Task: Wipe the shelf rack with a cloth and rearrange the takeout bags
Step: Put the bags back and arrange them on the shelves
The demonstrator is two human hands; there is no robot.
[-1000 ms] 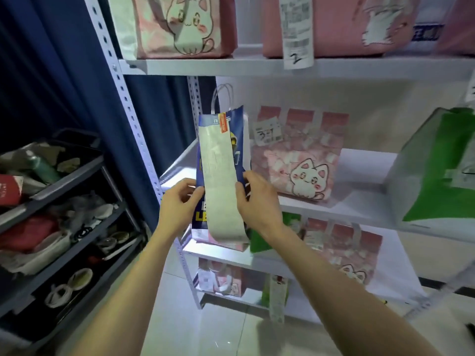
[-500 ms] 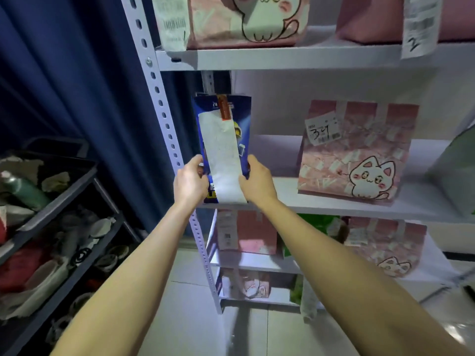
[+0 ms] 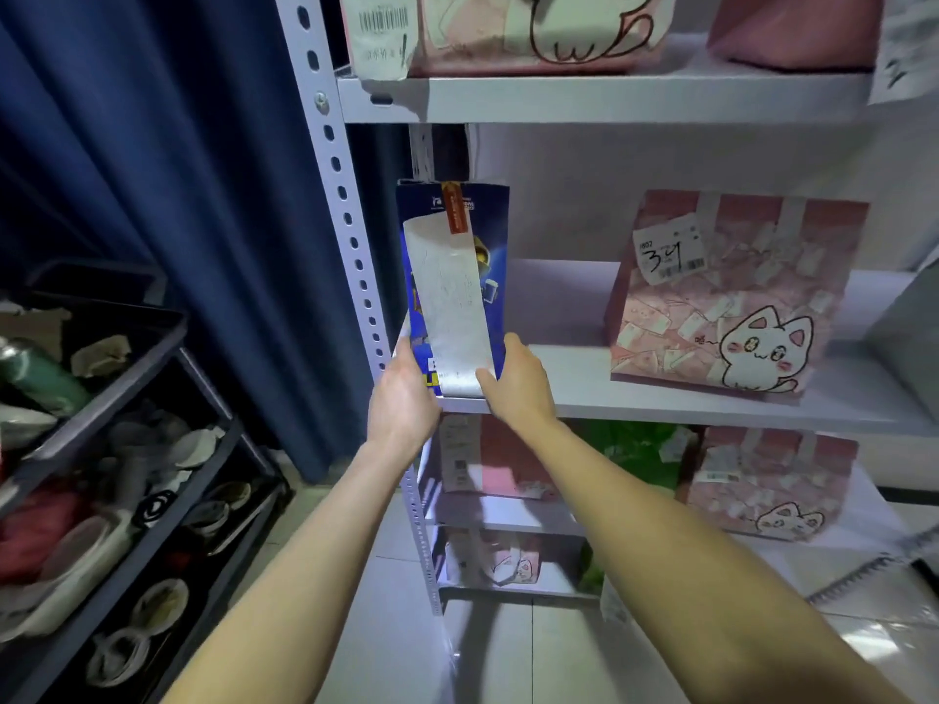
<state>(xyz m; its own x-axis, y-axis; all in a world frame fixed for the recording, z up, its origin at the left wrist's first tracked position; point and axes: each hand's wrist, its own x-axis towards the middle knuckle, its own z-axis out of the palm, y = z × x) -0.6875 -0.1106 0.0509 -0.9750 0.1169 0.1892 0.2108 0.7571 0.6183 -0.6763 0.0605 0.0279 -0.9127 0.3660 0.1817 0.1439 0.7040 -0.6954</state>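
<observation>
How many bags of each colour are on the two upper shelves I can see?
Pink bags: 3
Blue bag: 1
Total: 4, leaving out a greyish shape cut off at the right edge.

Dim, bluish light; glare on the floor tiles (image 3: 864, 642) at lower right; wide-angle bending and soft blur toward the edges.

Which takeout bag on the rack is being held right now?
The blue bag with the long white receipt, gripped by the left hand and right hand; the pink cat bags sit untouched.
</observation>
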